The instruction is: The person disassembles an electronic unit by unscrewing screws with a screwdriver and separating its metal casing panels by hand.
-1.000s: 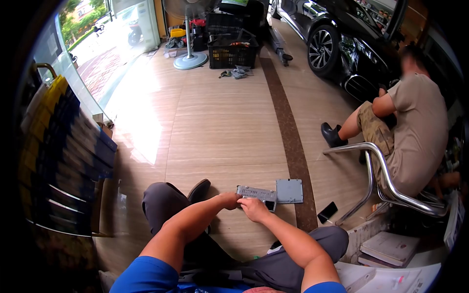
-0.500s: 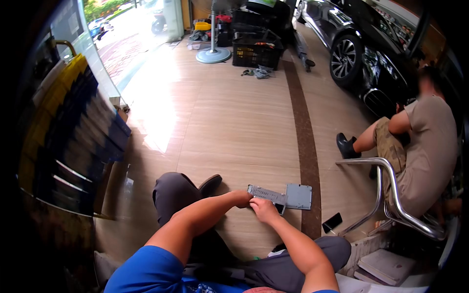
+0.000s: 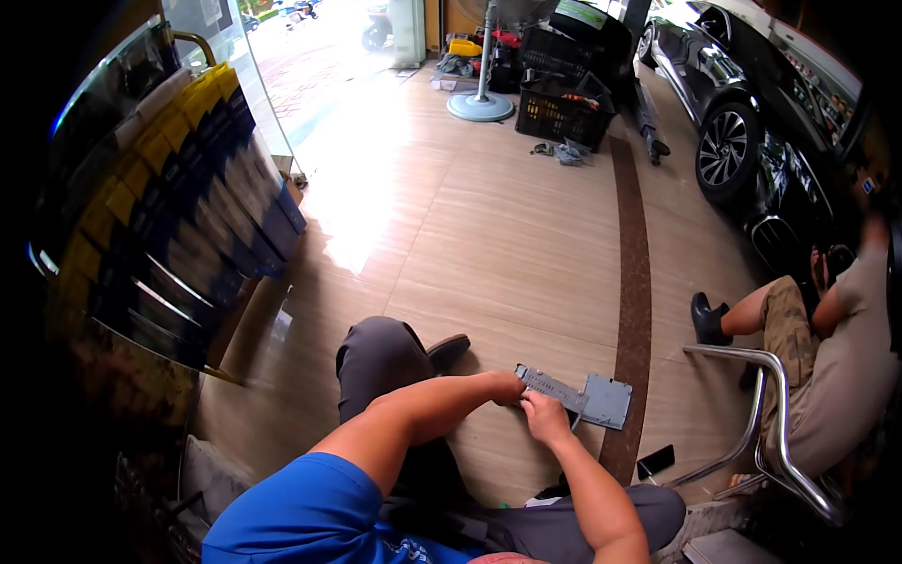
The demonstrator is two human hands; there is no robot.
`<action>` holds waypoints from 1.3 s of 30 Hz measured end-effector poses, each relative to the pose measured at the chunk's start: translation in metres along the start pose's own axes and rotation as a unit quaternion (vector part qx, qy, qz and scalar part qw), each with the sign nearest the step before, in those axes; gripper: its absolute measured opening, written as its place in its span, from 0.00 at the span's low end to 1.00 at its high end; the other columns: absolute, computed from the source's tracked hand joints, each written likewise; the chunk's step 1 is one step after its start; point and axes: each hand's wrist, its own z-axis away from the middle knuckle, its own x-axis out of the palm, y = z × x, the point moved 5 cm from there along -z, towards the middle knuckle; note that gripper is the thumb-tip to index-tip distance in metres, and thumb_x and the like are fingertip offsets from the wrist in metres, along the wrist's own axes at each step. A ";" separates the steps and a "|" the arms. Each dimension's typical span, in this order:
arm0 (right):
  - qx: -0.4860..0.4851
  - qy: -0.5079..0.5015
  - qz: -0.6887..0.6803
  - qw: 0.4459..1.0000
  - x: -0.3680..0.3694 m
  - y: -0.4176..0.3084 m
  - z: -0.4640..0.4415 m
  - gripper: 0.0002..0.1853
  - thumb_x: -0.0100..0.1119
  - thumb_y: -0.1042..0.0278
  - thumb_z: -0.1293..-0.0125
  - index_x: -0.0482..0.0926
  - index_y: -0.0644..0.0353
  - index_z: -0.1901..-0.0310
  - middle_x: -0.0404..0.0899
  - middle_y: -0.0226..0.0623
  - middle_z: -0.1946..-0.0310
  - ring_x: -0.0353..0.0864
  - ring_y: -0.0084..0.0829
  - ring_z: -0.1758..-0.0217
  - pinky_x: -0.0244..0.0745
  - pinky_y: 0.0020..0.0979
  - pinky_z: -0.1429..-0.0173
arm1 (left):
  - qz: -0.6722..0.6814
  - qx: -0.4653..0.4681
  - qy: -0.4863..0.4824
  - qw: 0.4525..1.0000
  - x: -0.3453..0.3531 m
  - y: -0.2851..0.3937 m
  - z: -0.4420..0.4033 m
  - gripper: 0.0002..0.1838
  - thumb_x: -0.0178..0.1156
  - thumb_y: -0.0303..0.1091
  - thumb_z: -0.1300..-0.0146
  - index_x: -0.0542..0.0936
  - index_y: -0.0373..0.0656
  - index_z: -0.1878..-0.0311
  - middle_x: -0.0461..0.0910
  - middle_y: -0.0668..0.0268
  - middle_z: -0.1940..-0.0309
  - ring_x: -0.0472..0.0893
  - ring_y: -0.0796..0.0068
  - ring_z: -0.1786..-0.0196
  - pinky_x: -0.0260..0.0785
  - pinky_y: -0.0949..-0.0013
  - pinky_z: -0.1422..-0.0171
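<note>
A grey slotted metal case [image 3: 556, 385] is held low above the floor in front of me. My left hand [image 3: 506, 386] is closed around its left end. My right hand [image 3: 546, 417] is closed at the near edge of the case, fingers bunched close to the left hand; what they pinch is hidden. Beside the case, a flat grey metal plate [image 3: 609, 402] lies on the floor, partly overlapped by the case in this view. A black phone-like slab [image 3: 656, 461] rests on the floor to the right of my right forearm.
Another person [image 3: 832, 348] sits at right by a tubular metal chair [image 3: 782, 423], near a black car [image 3: 752, 141]. Racked yellow-and-blue packets [image 3: 178, 188] stand at left. Further off are a fan base [image 3: 480, 106] and a black crate [image 3: 562, 115]. A dark strip [image 3: 631, 254] crosses the floor.
My view has swung left, so the whole scene sits further right and slightly lower. Both hands stay at the left end of the case, which overlaps the plate a little more.
</note>
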 end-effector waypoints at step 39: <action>-0.039 0.025 -0.028 0.999 0.001 0.000 0.000 0.12 0.58 0.70 0.35 0.82 0.60 0.51 0.83 0.54 0.57 0.82 0.55 0.51 0.77 0.45 0.46 | 0.017 0.007 -0.039 0.999 0.006 -0.002 -0.006 0.14 0.57 0.39 0.36 0.81 0.45 0.52 0.84 0.51 0.55 0.83 0.48 0.49 0.74 0.51 0.44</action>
